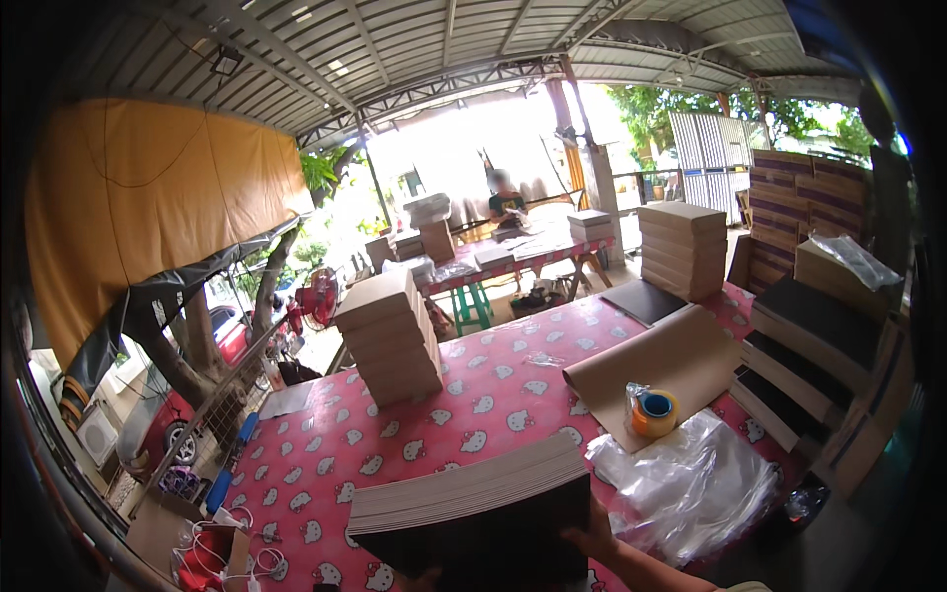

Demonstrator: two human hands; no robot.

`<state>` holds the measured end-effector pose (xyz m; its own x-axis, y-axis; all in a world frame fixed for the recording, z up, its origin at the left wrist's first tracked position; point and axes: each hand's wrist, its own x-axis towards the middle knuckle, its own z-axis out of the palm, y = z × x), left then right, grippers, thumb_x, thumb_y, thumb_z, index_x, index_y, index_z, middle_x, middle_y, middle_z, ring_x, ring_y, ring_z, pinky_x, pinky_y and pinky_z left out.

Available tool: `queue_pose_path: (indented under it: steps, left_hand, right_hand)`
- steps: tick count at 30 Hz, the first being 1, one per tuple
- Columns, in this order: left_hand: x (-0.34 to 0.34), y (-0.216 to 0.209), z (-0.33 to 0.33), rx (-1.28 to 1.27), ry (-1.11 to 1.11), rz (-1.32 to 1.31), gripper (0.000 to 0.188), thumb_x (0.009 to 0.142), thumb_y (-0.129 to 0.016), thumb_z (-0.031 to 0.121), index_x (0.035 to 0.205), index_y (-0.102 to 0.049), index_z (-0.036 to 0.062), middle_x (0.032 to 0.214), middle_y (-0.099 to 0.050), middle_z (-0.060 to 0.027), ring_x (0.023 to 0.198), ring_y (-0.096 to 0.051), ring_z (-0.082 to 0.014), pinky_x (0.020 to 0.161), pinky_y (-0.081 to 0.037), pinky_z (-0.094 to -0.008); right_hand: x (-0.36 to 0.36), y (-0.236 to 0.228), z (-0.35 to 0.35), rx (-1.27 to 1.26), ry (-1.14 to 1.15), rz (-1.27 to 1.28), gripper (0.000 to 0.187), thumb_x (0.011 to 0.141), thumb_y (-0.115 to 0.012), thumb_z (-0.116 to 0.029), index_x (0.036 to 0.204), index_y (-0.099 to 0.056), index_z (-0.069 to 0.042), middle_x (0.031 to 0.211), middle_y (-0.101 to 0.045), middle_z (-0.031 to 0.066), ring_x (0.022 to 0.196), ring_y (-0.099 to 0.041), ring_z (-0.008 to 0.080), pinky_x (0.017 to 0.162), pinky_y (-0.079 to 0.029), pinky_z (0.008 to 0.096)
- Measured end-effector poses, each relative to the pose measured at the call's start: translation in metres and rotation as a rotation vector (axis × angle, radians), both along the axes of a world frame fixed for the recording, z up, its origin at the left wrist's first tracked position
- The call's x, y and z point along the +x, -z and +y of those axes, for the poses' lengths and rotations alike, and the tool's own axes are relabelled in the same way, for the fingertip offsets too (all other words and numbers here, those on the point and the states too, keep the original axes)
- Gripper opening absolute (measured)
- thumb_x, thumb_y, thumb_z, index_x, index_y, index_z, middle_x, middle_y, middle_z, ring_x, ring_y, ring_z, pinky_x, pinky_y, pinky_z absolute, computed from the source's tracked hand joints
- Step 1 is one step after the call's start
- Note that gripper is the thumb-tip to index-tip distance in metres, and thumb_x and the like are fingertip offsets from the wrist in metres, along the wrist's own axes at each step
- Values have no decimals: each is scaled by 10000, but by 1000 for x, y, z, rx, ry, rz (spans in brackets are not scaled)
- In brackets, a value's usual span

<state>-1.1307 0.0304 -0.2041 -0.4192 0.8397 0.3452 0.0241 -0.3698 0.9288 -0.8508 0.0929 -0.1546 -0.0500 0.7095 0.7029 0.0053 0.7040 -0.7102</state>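
Gripping stack (469,493), right hand (594,539); left hand (427,580), grip unclear; pink table (503,395) under metal roof (409,35)

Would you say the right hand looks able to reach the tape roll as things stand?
Probably yes, once the right hand leaves the stack: the tape roll sits on the brown paper, with only loose plastic between.

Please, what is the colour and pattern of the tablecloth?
The tablecloth is pink with white cartoon cat heads, in the head view.
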Motion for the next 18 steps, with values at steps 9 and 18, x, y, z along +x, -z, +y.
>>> queue_pose_path:
  steps: [9,18]
  left_hand:
    - [-7,8,4,213,140,-196,805,595,-743,165,1248,-295,16,1110,-475,-79,989,-494,-211,850,-429,-328]
    - [-26,39,-5,39,-25,9,680,667,-663,244,1221,-350,4,1073,-500,-86,930,-514,-199,790,-457,-327]
  right_hand:
    - [3,6,3,-14,-61,45,740,638,-746,-321,1187,-368,2,998,-551,119,936,-542,200,792,-430,311]
    - [9,14,-4,-81,-56,-17,768,618,-745,-336,1186,-365,14,1009,-535,138,944,-541,223,784,-427,321]
